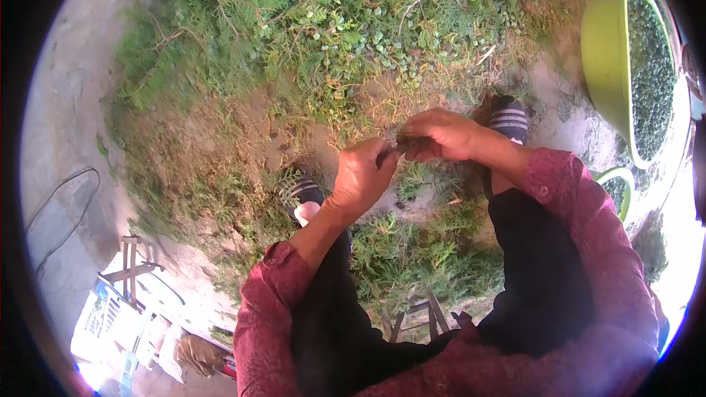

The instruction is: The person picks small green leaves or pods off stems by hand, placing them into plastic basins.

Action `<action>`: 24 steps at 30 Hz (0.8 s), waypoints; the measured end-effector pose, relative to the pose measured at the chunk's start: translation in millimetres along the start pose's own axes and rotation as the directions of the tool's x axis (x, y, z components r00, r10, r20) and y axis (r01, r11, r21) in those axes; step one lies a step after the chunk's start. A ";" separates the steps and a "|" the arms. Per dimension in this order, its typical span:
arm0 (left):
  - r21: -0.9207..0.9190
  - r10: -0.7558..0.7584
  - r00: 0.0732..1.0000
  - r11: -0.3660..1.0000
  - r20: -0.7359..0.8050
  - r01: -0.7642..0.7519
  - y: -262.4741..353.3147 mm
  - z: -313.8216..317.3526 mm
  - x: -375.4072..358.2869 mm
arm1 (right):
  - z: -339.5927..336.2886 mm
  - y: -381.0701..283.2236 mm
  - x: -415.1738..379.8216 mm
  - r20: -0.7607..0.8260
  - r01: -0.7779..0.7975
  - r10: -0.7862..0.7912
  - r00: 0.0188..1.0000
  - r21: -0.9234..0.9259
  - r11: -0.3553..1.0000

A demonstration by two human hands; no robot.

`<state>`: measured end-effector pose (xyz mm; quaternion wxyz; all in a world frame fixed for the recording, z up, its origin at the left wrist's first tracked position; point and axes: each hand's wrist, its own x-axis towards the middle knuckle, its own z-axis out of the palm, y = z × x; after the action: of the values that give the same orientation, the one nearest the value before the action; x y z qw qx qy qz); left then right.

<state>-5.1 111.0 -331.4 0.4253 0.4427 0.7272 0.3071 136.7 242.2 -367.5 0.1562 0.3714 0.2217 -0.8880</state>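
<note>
My left hand [365, 174] is closed, thumb and fingers pinched together, in front of my body. Its fingertips meet those of my right hand [443, 134], which is closed in a pinch too. Something small and dark shows where the fingertips come together, too small to name. Beyond the hands lies a large heap of green conifer sprigs [309, 37] with small, pale green cones among the leaves. More loose conifer sprigs [412, 250] are on the ground below the hands, between my legs.
A big yellow-green basin [607, 51] full of small green pieces stands at the right, with a smaller green basin [626, 195] nearer me. My striped shoes rest among the scraps. At lower left are a wooden stool [131, 272] and a white plastic crate [110, 316]; a cord [62, 185] lies above them.
</note>
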 end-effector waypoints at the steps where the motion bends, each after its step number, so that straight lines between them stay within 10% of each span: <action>1: -0.005 -0.003 0.999 1.000 0.033 0.003 -3.6 -1.6 -3.0 | -1.7 -0.7 -1.8 -0.053 0.003 0.000 0.999 0.050 0.999; 8: -0.140 -0.250 0.940 0.948 0.230 0.286 -15.7 2.4 -21.3 | -25.3 11.8 4.2 0.030 -0.010 0.012 0.999 -0.072 0.997; 10: -0.618 -0.427 0.805 0.519 0.411 0.591 -9.6 -8.0 -13.2 | -24.5 12.2 3.8 -0.011 -0.036 0.035 0.999 -0.132 0.991; 14: -0.861 -0.280 0.854 0.143 0.437 0.488 3.5 -16.1 -8.7 | -9.2 9.6 -0.6 0.010 -0.118 0.119 0.993 -0.075 0.990; 24: -0.826 -0.262 0.863 0.271 0.432 0.495 1.8 -10.9 -8.6 | 8.4 14.0 3.0 0.198 -0.103 0.076 0.977 0.130 0.986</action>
<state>-12.0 103.2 -322.0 0.7314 -0.0278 0.4658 0.4973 136.0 225.6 -368.4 0.1904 0.3033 0.1261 -0.9251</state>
